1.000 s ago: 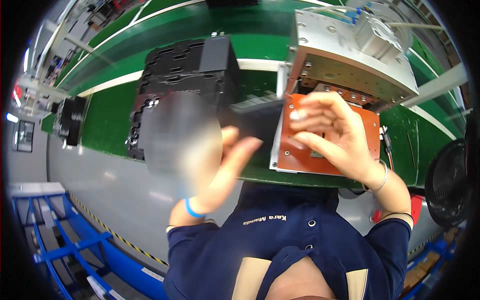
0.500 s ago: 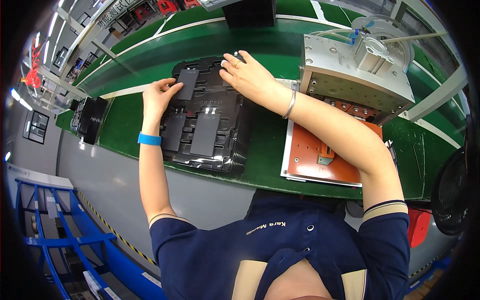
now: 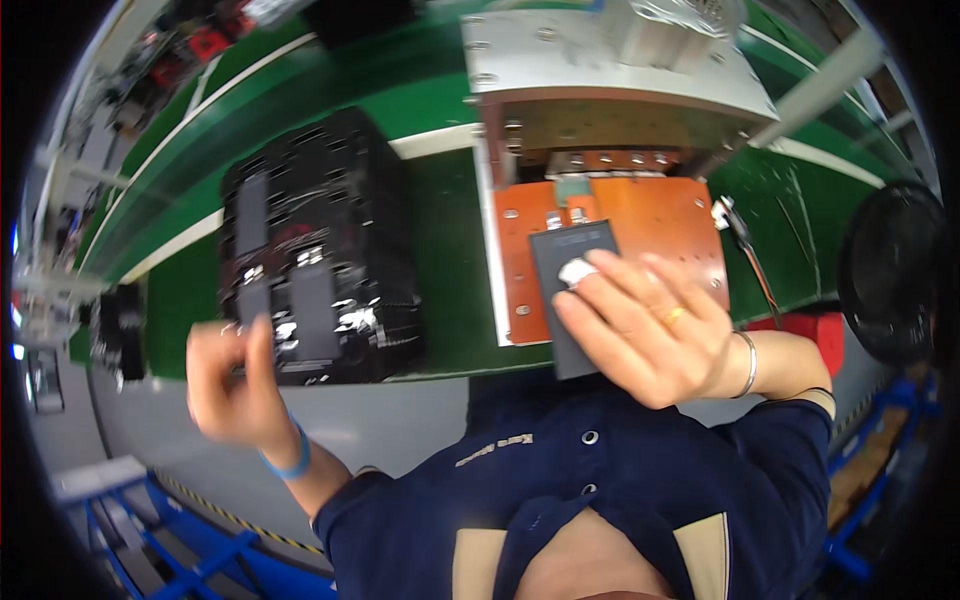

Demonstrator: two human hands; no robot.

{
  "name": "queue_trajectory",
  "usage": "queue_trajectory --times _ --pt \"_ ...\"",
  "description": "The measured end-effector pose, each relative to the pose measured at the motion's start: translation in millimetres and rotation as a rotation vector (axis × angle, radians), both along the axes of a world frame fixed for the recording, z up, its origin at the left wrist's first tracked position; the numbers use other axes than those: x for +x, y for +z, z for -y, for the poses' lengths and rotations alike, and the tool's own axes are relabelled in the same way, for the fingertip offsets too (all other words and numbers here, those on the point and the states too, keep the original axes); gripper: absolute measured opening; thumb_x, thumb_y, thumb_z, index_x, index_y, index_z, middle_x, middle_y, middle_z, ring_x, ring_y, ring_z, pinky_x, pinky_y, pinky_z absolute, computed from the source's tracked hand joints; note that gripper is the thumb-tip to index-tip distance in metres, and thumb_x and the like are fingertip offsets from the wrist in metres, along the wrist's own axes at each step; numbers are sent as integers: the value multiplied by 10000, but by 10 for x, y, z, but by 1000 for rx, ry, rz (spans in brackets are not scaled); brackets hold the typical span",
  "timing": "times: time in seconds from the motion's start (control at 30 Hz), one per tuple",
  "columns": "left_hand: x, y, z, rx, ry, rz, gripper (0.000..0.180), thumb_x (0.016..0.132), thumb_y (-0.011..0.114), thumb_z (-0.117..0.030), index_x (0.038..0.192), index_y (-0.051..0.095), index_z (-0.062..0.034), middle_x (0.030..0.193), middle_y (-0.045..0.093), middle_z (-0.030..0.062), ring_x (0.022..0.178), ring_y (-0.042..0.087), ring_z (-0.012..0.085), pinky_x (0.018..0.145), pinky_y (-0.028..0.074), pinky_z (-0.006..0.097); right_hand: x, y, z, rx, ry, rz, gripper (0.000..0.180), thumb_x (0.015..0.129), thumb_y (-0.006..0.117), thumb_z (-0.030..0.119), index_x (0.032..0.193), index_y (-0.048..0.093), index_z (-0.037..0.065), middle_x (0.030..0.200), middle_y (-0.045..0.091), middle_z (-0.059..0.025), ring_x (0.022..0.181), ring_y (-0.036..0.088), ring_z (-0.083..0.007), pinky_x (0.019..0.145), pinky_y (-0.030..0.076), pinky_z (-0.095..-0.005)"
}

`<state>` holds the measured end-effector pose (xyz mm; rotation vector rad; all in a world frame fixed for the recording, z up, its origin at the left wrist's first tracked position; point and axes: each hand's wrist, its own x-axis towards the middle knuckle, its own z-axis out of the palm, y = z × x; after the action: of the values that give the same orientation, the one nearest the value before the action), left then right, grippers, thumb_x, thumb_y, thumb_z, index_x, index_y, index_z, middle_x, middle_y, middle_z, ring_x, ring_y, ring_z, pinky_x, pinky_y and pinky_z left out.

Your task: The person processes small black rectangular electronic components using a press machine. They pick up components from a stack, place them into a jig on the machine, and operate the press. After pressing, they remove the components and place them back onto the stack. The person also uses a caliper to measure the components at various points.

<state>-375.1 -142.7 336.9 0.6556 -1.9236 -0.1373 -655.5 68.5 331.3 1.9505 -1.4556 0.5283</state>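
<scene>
My right hand (image 3: 650, 325) lies over a dark grey flat battery cell (image 3: 572, 345) with two small metal tabs at its far end. The fingers press on the cell's upper face, and a white cover sits on one fingertip. The cell is above the orange plate (image 3: 660, 235) of a metal fixture, its tabs toward the fixture's back; whether it touches the plate cannot be seen. At the near left corner of a stack of black trays (image 3: 385, 290), my left hand (image 3: 235, 385) is smeared by motion. Several similar flat cells (image 3: 313, 310) lie in the top tray.
Behind the orange plate rises the fixture's silver metal housing (image 3: 560, 60). A wired connector (image 3: 745, 240) lies on the green bench top right of the plate. A black fan (image 3: 893, 277) stands at the far right, by a red stool (image 3: 815, 335).
My right hand has moved from the tray's far side to the orange plate, now with a cell. My left hand has drawn back toward me. The view has shifted right.
</scene>
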Motion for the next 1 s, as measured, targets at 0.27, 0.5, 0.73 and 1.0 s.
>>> queue_trajectory --times 0.27,0.5,0.73,1.0 --pt "-846 -479 -704 -58 -689 75 247 848 740 -98 709 546 -35 645 592 69 514 554 202 472 450 309 -400 -407 -462 334 -408 143 450 730 626 97 1170 688 169 1173 576 -51 919 549 -211 737 489 -344" --pt "-1574 -595 -720 15 -785 206 288 634 862 -113 856 696 -36 861 662 71 780 646 244 681 524 340 -795 -128 -396 622 -68 670 394 764 647 -7 1138 694 107 1142 637 -83 988 603 -266 827 513 -367" --pt "-1699 -528 -651 56 -927 753 692 769 609 -687 1253 666 -196 1416 534 46 1338 401 379 1094 288 607 -858 -394 -3 306 -144 586 199 823 684 61 1021 687 47 989 635 -64 905 588 -263 785 493 -360" --pt "-1729 -534 -670 134 -966 736 719 675 713 -677 1219 689 -208 1371 569 45 1318 428 369 1078 326 600 -801 -481 42 326 -262 409 232 848 661 133 1072 652 72 1035 608 -30 1052 547 -231 843 464 -373"
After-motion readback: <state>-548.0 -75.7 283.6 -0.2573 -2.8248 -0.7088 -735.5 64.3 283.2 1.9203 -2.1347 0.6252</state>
